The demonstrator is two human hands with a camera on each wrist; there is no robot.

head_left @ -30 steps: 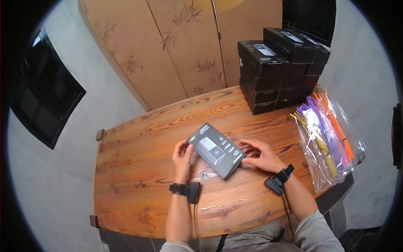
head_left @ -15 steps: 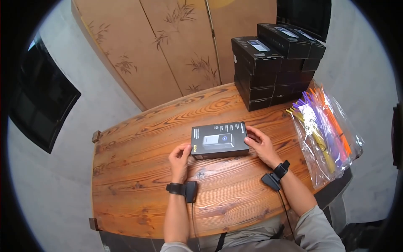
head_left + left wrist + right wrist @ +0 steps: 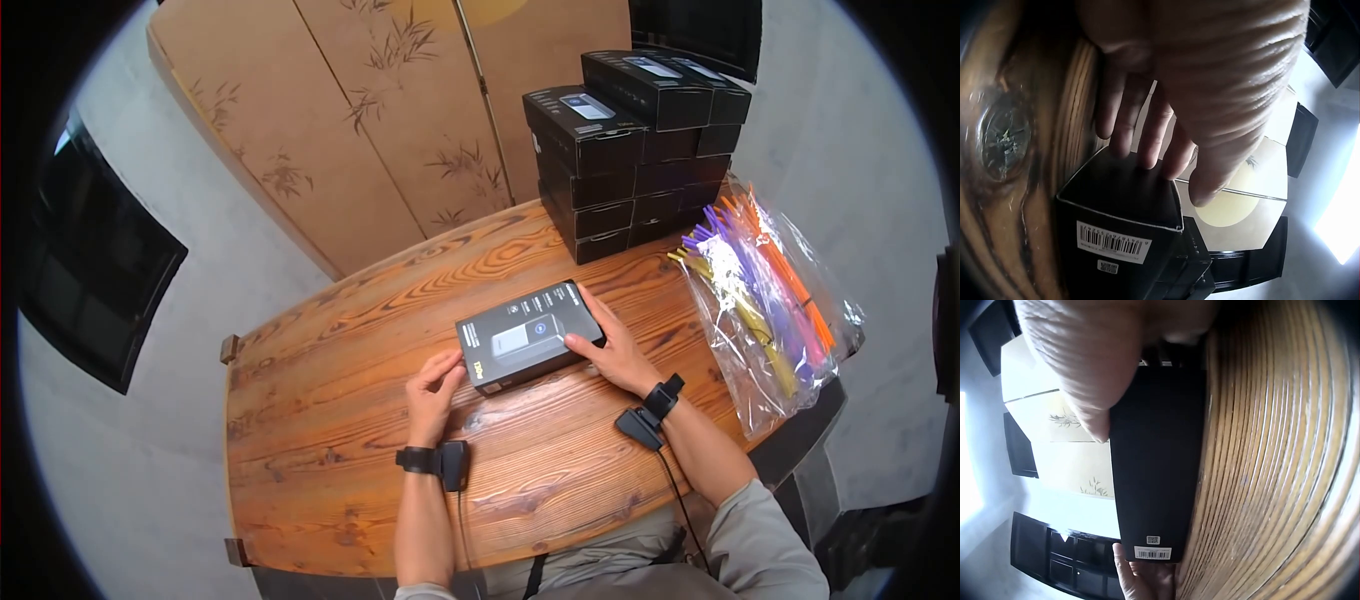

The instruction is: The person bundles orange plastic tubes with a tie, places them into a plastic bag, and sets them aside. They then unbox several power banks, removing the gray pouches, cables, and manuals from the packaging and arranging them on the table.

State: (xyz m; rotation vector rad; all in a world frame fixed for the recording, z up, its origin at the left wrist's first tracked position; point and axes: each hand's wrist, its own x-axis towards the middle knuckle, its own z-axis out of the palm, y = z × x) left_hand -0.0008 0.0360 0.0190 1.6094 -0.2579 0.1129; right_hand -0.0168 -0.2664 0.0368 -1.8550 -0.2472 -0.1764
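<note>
A black printed carton, with a device pictured on top, lies at a slant in the middle of the wooden table. My right hand grips its right end, thumb over the top edge and fingers behind. At the other end is my left hand. Its fairly straight fingertips are right at the end face in the left wrist view, the thumb apart from them. A barcode label shows on the carton's near side.
Similar black boxes stand stacked at the back right of the table. Clear plastic bags of yellow, purple and orange sticks lie along the right edge. Behind the table stands a folding screen painted with bamboo. Each wrist wears a strapped camera with a cable.
The carton has turned from a steep slant to nearly crosswise, then slightly back, its left end nearer me. My right hand has moved from beside its end to a grip with the thumb on top.
</note>
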